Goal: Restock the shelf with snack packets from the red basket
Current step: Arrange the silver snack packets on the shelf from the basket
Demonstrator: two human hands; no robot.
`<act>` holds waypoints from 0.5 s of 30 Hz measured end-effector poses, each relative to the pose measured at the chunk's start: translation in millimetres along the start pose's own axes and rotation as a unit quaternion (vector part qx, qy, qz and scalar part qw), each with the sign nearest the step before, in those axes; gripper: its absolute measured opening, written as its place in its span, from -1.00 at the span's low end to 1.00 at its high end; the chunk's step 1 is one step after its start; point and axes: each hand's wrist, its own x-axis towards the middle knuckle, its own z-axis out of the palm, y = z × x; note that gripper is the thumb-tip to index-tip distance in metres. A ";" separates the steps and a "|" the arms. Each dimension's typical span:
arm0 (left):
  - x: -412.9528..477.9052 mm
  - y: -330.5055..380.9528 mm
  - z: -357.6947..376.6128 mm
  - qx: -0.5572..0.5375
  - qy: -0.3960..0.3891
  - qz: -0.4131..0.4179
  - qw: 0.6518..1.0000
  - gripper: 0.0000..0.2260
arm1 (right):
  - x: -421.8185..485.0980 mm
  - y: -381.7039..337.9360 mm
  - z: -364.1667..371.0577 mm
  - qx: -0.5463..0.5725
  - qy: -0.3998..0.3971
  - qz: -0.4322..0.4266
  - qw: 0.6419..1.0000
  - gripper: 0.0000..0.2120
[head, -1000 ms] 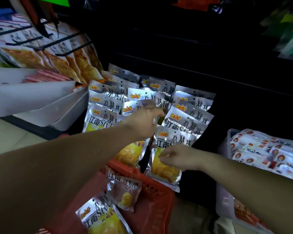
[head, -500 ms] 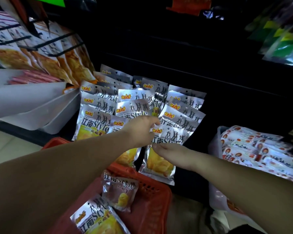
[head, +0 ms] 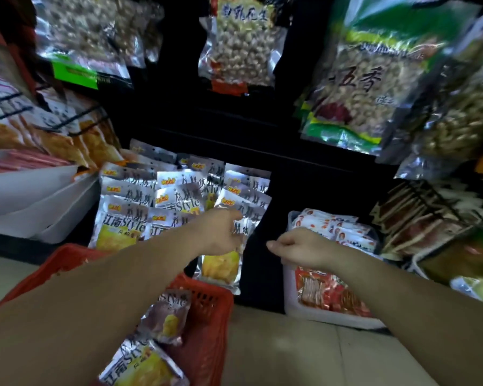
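Two bare hands are reaching toward the dark lower shelf (head: 304, 162), where stocked packets (head: 129, 207) in silver foil are standing in overlapping columns. The left hand (head: 216, 232) is gripping the front snack packet (head: 221, 266) of the right-hand column. Its fingers (head: 234, 218) are curling round the packet's upper half and covering most of the printing there, while the lower half is hanging free below the hand. This packet is showing crinkled silver foil with a yellow snack pictured on its lower part. It is leaning against the packets behind it, and its bottom edge is sitting just above the far rim of the red basket (head: 207, 307). The right hand (head: 296, 247) is hovering to the right of the packet, apart from it, with its fingers loosely curled and holding nothing. It is hanging in front of a white tub (head: 292, 307) filled with red-and-white packets. Two more packets of the same kind are lying in the basket. The far spare packet (head: 168, 316) is slanting against the basket's far wall beside the left forearm, looking dim and purplish. The near spare packet (head: 142, 363) is lying closer to the camera, showing silver foil, dark lettering and a yellow picture. Peanut bags (head: 240, 43) are hanging above the shelf, blurred.
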 end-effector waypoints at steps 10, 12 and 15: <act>48.5 58.7 103.7 -0.029 -0.071 0.005 0.997 -0.44 | 1.5 120.5 -0.2 -0.056 0.111 0.078 0.989 -0.68; 49.1 72.1 116.9 -0.027 -0.085 0.016 0.996 -0.49 | -11.6 138.6 -0.8 -0.039 0.109 0.099 0.988 -0.65; 37.2 91.2 124.7 -0.039 -0.095 0.023 0.994 -0.54 | -28.8 151.8 -1.8 -0.035 0.084 0.109 0.990 -0.63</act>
